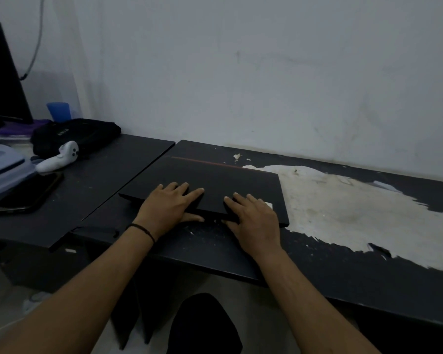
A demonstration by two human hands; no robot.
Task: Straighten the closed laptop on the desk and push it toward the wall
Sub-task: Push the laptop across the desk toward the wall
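A closed black laptop (210,177) with a thin orange line along its far edge lies on the dark desk (330,264), a gap away from the white wall (266,72). My left hand (168,205) grips its near edge, fingers flat on the lid and thumb under the front. My right hand (253,215) holds the same edge a little to the right, fingers spread on the lid and thumb at the front. The laptop's near edge runs slightly skewed to the desk's front edge.
A large worn pale patch (343,208) covers the desk right of the laptop. On the adjoining left desk lie a white controller (58,158), a black phone (28,194), a black pouch (74,135), a blue cup (58,111) and a dark monitor (3,77).
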